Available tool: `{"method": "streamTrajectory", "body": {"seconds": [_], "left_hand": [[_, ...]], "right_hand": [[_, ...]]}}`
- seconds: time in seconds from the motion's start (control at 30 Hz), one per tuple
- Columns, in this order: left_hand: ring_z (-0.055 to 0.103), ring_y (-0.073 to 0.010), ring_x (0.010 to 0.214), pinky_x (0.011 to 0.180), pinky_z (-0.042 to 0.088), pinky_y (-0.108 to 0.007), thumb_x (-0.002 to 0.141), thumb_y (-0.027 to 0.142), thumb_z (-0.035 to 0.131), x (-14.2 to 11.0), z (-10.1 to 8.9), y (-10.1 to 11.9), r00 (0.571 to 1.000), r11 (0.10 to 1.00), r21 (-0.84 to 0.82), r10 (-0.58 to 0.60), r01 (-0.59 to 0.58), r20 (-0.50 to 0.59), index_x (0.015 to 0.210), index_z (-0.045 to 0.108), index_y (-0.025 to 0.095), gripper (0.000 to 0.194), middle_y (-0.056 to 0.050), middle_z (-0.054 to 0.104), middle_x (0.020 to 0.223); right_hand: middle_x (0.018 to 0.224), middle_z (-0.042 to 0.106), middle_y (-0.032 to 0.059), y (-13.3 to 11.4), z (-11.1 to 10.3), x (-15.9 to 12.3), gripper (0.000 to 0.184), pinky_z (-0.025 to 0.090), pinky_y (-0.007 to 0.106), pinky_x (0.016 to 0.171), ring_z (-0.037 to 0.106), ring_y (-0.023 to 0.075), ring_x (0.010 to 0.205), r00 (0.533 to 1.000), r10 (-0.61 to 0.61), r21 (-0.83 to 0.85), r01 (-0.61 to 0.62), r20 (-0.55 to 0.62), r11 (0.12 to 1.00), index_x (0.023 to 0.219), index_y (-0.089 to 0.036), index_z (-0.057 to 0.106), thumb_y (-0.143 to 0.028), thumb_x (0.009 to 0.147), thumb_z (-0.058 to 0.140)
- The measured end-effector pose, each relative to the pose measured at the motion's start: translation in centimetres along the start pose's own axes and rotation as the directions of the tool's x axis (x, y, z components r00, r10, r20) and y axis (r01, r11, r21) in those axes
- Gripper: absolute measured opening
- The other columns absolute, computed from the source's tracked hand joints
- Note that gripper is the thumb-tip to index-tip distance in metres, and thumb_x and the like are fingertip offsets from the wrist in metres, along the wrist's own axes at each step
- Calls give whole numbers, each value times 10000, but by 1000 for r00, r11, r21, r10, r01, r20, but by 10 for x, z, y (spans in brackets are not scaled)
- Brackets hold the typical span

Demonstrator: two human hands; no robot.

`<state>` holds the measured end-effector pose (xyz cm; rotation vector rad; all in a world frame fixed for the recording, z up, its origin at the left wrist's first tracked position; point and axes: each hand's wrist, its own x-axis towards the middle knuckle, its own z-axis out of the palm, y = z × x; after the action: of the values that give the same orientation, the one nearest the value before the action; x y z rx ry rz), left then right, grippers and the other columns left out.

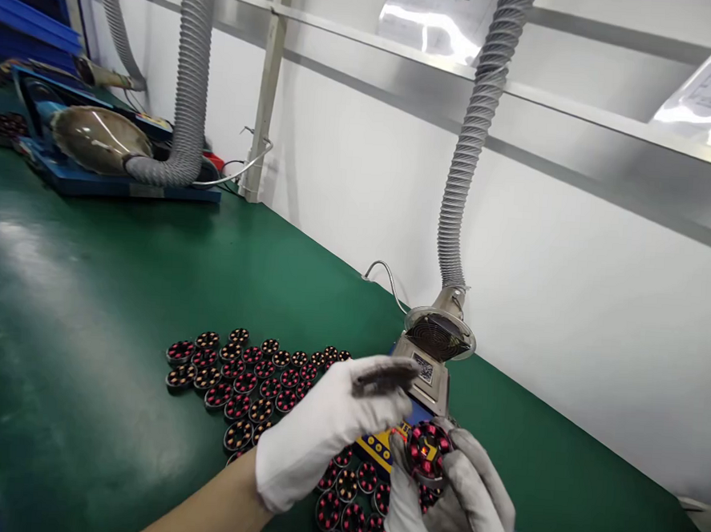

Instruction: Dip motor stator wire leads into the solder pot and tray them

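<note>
My right hand [467, 498], in a white glove, grips a small motor stator [428, 451] with red coil windings, its round face turned towards me. To its left, my left hand [347, 402], also gloved, is closed on a dark part [385, 378] that looks like another stator seen edge-on; blur hides its detail. Just behind my hands stands a blue bench device [374, 450] with a yellow button panel, partly covered by them. Many loose stators [237, 407] with red or copper windings lie on the green bench to the left of and below my left hand.
A grey flexible hose [467, 168] ends in a round hood [440, 334] above the device. Further left on the green bench [119, 284] sits a blue machine [98, 138] with a second hose [192, 71]. A white wall [361, 170] runs behind.
</note>
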<state>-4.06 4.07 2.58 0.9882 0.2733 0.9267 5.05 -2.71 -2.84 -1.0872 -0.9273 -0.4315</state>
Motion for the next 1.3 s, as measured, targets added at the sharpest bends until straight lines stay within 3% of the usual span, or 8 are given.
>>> {"method": "streamTrajectory", "body": {"seconds": [0.1, 0.27, 0.47, 0.63, 0.8, 1.0, 1.17, 1.3], "left_hand": [[620, -153, 784, 728, 486, -194, 638, 158, 768, -1, 4, -1, 997, 996, 33, -82, 82, 7, 818, 699, 149, 193, -45, 680, 819], [624, -127, 734, 682, 493, -159, 658, 144, 762, -6, 5, -4, 984, 992, -59, 105, -115, -145, 739, 699, 184, 110, -10, 678, 765], [618, -144, 848, 764, 486, -178, 679, 153, 784, -6, -1, 3, 998, 997, -54, -44, 47, 50, 930, 686, 178, 271, -50, 675, 933], [606, -114, 742, 683, 472, -149, 699, 176, 786, 0, -3, -1, 996, 997, 10, -75, 75, 39, 869, 698, 155, 193, -30, 685, 824], [601, -139, 904, 848, 453, -196, 738, 310, 767, 3, -4, 3, 991, 978, -156, 129, -135, -42, 931, 686, 206, 234, -22, 675, 939], [606, -190, 867, 755, 474, -215, 700, 295, 777, -2, -2, -1, 991, 993, 63, -106, 101, 79, 814, 701, 126, 217, -85, 667, 937], [606, -167, 861, 774, 469, -196, 747, 305, 735, 7, -12, 2, 998, 995, 97, 7, -2, -55, 897, 689, 144, 225, -64, 679, 890], [590, -181, 978, 864, 457, -205, 775, 356, 698, -1, -42, 21, 932, 948, 303, 196, -101, -304, 946, 676, 185, 243, -62, 657, 1025]], "right_hand": [[1020, 632, 21, 8, -7, -1, 507, 557, 352, 765, 623, 213, 899, 998, -37, -5, 37, 48, 999, 957, -303, 653, -24, 554, 781], [1124, 594, -4, 16, -15, 1, 634, 536, 293, 825, 609, 172, 960, 976, -112, -21, 118, 185, 993, 1105, -362, 607, 18, 612, 730], [1121, 618, 31, 16, -14, 4, 586, 572, 322, 787, 630, 201, 951, 956, -218, 15, 219, 198, 976, 1132, -314, 605, -23, 642, 740], [1157, 597, 57, 11, -2, 2, 575, 557, 348, 800, 599, 216, 1024, 918, -361, -19, 369, 164, 929, 1195, -255, 560, -14, 692, 700], [1145, 594, 47, 13, -4, 4, 614, 569, 293, 766, 618, 189, 982, 917, -338, -27, 351, 214, 936, 1199, -271, 552, 1, 672, 715], [1176, 578, 56, 24, -11, 6, 574, 567, 272, 759, 606, 185, 1012, 860, -400, -36, 432, 317, 901, 1258, -280, 500, -35, 760, 647], [1138, 573, 28, 5, 3, -1, 610, 524, 255, 804, 599, 153, 980, 947, -250, -53, 266, 203, 962, 1174, -282, 538, 17, 666, 696], [1063, 569, 4, -11, 7, -3, 468, 515, 200, 777, 586, 111, 954, 985, -2, 56, -8, 174, 998, 1055, -279, 563, -26, 683, 690]]}}
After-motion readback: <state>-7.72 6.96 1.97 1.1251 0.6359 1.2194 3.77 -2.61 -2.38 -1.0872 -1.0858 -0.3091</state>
